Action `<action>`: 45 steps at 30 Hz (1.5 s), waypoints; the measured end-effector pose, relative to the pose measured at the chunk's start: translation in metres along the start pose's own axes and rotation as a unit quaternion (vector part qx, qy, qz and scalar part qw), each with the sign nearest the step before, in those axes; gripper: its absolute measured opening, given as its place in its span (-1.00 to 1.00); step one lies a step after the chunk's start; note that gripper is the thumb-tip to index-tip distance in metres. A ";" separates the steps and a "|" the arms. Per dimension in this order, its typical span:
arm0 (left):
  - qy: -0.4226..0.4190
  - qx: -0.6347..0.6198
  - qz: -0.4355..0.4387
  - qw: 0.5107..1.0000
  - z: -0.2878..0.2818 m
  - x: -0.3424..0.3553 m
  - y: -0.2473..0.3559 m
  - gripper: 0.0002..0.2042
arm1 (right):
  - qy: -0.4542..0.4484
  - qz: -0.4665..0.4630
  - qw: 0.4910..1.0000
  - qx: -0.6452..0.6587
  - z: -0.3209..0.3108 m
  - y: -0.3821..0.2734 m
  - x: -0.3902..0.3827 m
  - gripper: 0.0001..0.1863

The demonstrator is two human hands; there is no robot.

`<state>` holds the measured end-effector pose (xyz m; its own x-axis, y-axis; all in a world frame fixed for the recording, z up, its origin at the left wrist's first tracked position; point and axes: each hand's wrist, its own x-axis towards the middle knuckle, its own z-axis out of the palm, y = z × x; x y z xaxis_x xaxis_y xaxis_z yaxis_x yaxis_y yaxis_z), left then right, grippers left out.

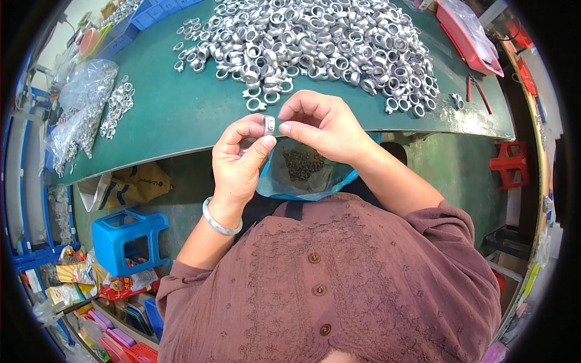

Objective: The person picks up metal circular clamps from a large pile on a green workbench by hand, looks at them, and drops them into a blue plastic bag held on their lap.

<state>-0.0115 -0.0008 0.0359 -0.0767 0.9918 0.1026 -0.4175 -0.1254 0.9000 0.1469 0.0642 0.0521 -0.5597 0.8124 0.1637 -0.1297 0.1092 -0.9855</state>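
We pinch a silver metal ring (269, 126) in our left hand (239, 154) over the green table's (163, 109) near edge, facing a heap of similar rings (327, 45); our right hand (321, 126) curls just beside it, whether gripping anything we cannot tell.

Embroidered brown blouse (393, 284), 3 round buttons (319, 290), loose sleeves (446, 225); pale bangle (217, 225), left wrist (226, 210).

From my end I see the left hand (237, 154) and right hand (327, 128) close together, fingertips near each other. The left pinches between thumb and bent fingers; the right's thumb and index curl inward. The left forearm (201, 249) angles steeply, the right forearm (400, 180) diagonally.
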 end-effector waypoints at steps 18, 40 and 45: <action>0.007 0.277 0.239 0.931 0.000 0.002 -0.004 -0.82 | -0.036 0.051 0.997 0.042 -0.001 -0.007 -0.006 -0.93; 0.025 0.426 0.305 0.851 0.006 -0.002 0.001 -0.82 | -0.040 0.087 0.990 0.106 -0.002 -0.005 -0.005 -0.91; 0.029 0.433 0.318 0.843 0.008 -0.002 0.001 -0.82 | -0.039 0.085 0.990 0.109 -0.003 -0.005 -0.005 -0.88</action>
<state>-0.0046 -0.0025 0.0404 -0.0913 0.7256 0.6821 0.5399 -0.5395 0.6461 0.1527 0.0610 0.0557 -0.6487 0.7610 0.0068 -0.1967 -0.1590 -0.9675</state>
